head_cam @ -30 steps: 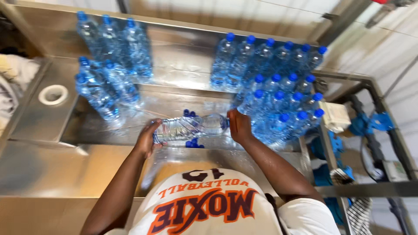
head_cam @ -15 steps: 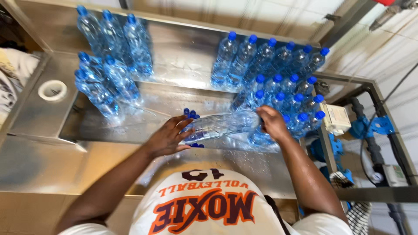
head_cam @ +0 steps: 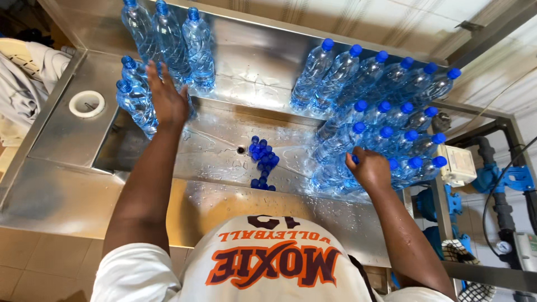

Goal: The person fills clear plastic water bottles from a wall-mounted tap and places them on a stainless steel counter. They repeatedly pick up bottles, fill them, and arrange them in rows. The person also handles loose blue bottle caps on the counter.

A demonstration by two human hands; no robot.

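My left hand (head_cam: 166,96) stretches out with its fingers spread over the left group of water bottles (head_cam: 168,42), and touches the nearest bottle (head_cam: 134,103) there. My right hand (head_cam: 369,168) is closed around the top of a blue-capped bottle (head_cam: 335,173) at the front edge of the right group of capped bottles (head_cam: 386,95). Both groups stand upright in a wet steel sink (head_cam: 224,204). A heap of loose blue caps (head_cam: 262,162) lies in the basin between my arms.
A white round fitting (head_cam: 86,103) sits in the steel top at the left, with a light cloth (head_cam: 25,72) beyond it. Blue pipe fittings (head_cam: 506,179) and a metal frame (head_cam: 503,123) stand to the right. A small drain hole (head_cam: 240,150) is beside the caps.
Both hands held one bottle lying across the basin. That bottle now stands with the right group under my right hand, and my left hand has swung over to the left group.
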